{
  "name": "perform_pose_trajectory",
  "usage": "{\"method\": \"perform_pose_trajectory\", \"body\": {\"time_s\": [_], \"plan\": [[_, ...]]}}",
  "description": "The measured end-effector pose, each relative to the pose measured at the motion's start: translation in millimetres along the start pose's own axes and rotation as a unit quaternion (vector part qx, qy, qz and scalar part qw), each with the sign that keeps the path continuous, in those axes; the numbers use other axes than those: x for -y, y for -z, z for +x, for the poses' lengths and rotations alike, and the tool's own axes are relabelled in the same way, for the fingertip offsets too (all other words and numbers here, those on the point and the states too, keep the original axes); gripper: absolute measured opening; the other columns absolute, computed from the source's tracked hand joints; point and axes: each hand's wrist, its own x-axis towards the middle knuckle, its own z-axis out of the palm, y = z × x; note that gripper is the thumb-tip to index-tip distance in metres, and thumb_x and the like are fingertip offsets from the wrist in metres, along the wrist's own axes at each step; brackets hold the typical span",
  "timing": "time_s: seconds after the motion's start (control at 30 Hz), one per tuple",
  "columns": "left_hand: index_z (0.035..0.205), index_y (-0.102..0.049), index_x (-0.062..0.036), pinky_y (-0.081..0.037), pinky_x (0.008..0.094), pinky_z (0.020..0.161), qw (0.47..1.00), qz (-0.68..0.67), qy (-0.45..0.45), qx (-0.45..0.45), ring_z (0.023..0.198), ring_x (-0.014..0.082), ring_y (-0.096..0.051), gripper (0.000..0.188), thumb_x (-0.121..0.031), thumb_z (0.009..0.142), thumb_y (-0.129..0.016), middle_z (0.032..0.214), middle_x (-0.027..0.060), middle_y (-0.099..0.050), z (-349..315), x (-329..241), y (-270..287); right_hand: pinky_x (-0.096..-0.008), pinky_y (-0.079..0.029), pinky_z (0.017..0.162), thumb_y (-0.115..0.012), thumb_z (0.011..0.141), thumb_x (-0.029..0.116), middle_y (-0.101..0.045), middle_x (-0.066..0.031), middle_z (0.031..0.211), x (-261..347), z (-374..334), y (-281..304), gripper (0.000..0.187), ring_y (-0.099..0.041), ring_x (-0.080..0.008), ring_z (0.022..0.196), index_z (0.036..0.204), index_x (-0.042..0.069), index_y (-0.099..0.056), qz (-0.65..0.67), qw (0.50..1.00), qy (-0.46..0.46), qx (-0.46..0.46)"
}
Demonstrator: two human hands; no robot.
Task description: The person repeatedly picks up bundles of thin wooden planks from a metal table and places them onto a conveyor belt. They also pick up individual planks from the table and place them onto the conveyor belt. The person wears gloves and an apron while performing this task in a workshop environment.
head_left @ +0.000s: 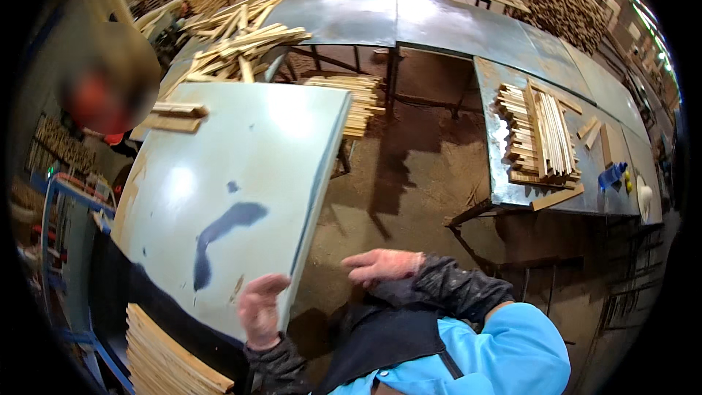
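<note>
My left hand (pixel 259 311) lies on the near corner of a pale grey-blue table top (pixel 241 175), its fingers curled over the edge. A dark blue smear marks the top close to that hand. My right hand (pixel 380 263) hovers to the right of the table over the sawdust floor, fingers spread, holding nothing. Both forearms wear dark sleeve covers over a bright blue jacket.
A stack of wooden slats (pixel 164 358) lies at lower left. Loose sticks (pixel 241 36) pile up beyond the table, with another person (pixel 110 88) at the left. A metal bench (pixel 497 175) on the right carries stacked slats (pixel 537 135) and a blue bottle (pixel 610 174).
</note>
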Motion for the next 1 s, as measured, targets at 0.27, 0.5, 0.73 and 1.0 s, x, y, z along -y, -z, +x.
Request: {"method": "perform_pose_trajectory", "body": {"time_s": [0.27,0.5,0.73,1.0], "plan": [[0.146,-0.062,0.0056,-0.051,0.0408,0.115,0.932,0.021,0.330,0.150,0.126,0.0269,-0.068,0.047,-0.028,0.113,-0.057,0.138,0.0177,-0.071,165.3,143.2,-181.3,-0.0314,-0.055,0.082,-0.066,0.110,0.034,-0.069,-0.0070,0.112,-67.2,-72.4,177.4,0.073,-0.063,-0.0132,0.091,0.167,0.000,-0.036,0.303,0.941,-0.003,-0.152],[0.145,-0.064,0.0034,-0.051,0.0344,0.110,0.896,0.045,0.426,0.118,0.120,0.0196,-0.067,0.045,-0.024,0.109,-0.064,0.135,0.0139,-0.072,280.1,253.2,-207.8,-0.0304,-0.055,0.085,-0.067,0.109,0.033,-0.070,-0.0075,0.114,-60.2,-8.4,295.0,0.072,-0.063,-0.0145,0.097,0.167,0.000,-0.039,0.286,0.944,-0.074,-0.146],[0.133,-0.073,0.0003,-0.053,0.0354,0.105,0.868,0.225,0.413,0.157,0.121,0.0247,-0.070,0.048,-0.036,0.101,-0.069,0.131,0.0152,-0.076,443.1,393.9,-233.7,-0.0333,-0.055,0.093,-0.067,0.107,0.038,-0.069,-0.0076,0.127,21.7,31.6,453.6,0.074,-0.064,-0.0178,0.105,0.166,0.001,-0.042,0.170,0.954,-0.179,-0.169],[0.141,-0.068,-0.0014,-0.050,0.0388,0.111,0.872,0.244,0.416,0.085,0.129,0.0323,-0.067,0.058,-0.044,0.101,-0.070,0.139,0.0192,-0.072,570.3,417.6,-258.0,-0.0282,-0.055,0.082,-0.065,0.110,0.028,-0.066,-0.0011,0.104,77.4,130.9,615.5,0.057,-0.059,-0.0102,0.087,0.161,0.006,-0.051,0.156,0.956,-0.213,-0.125]]}}
